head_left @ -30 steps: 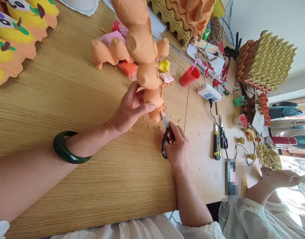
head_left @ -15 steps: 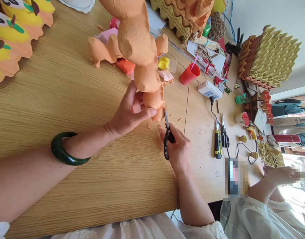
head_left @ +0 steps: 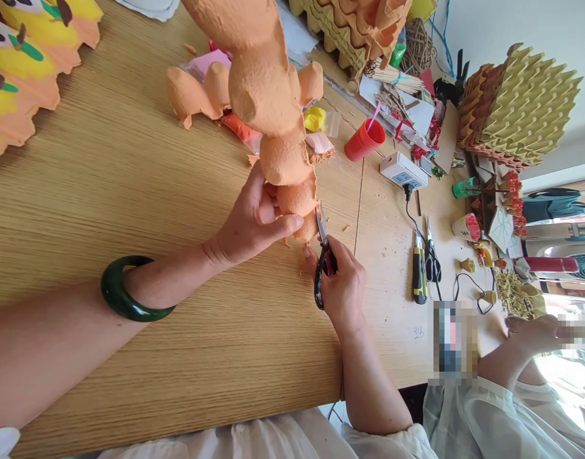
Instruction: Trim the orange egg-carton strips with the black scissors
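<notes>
An orange strip of egg carton [head_left: 259, 92] made of several cups slants across the middle of the view, held up off the table. My left hand [head_left: 254, 220] grips its near end, thumb on top of a small cup; a dark green bangle [head_left: 130, 290] circles that wrist. My right hand [head_left: 343, 280] is closed round the black handles of a pair of scissors [head_left: 325, 258]. The scissors' blades are slightly apart at the strip's right edge, by the last cups. Small orange scraps [head_left: 346, 227] lie on the table close by.
Behind the strip sit another orange carton piece [head_left: 192, 95], bagged colored clay [head_left: 314, 119] and a red cup [head_left: 364, 139]. To the right are a power strip [head_left: 403, 171], a utility knife [head_left: 419, 274] and more scissors [head_left: 433, 255]. A co-worker's arm [head_left: 512, 354] shows far right.
The scissors' blades have spread apart at the carton's edge. The strip has shifted slightly down and right with my left hand.
</notes>
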`<state>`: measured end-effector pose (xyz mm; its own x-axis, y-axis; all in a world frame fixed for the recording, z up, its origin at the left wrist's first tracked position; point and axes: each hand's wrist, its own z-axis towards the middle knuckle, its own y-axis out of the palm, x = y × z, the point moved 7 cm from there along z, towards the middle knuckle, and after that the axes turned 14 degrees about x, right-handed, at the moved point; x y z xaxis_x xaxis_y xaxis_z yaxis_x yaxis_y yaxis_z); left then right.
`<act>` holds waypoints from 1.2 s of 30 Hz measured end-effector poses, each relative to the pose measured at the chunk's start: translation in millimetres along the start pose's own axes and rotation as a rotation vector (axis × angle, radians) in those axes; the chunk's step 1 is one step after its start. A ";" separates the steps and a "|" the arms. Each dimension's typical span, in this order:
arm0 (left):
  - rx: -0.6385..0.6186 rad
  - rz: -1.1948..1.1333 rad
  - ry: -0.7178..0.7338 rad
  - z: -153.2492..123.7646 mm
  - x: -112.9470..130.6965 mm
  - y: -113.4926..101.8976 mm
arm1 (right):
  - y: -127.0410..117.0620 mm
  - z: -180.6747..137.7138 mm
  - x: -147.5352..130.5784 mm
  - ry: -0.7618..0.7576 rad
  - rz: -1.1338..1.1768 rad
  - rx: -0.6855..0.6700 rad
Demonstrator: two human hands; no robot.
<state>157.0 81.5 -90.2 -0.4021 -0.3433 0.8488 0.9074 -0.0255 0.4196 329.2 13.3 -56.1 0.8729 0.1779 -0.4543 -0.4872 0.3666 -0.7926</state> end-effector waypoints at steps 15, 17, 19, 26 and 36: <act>0.048 -0.202 -0.090 9.3 -17.1 -5.7 | 0.4 -3.1 -2.4 0.015 0.086 -0.043; 0.093 -0.199 -0.205 9.4 -23.7 -7.9 | 2.5 -3.1 -1.7 0.048 0.143 -0.071; 0.129 -0.198 -0.283 9.1 -27.1 -9.7 | 4.3 -2.4 0.6 0.101 0.206 -0.100; 0.117 -0.210 -0.363 9.2 -23.2 -8.1 | 0.1 0.5 9.0 0.225 0.328 -0.136; 0.134 -0.176 -0.391 5.0 1.3 3.7 | 2.7 -0.5 0.4 0.084 0.167 -0.140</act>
<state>159.2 85.7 -86.0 -0.5884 0.0363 0.8077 0.8074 0.0794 0.5846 328.2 13.9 -58.6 0.7777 0.1467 -0.6112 -0.6284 0.2072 -0.7498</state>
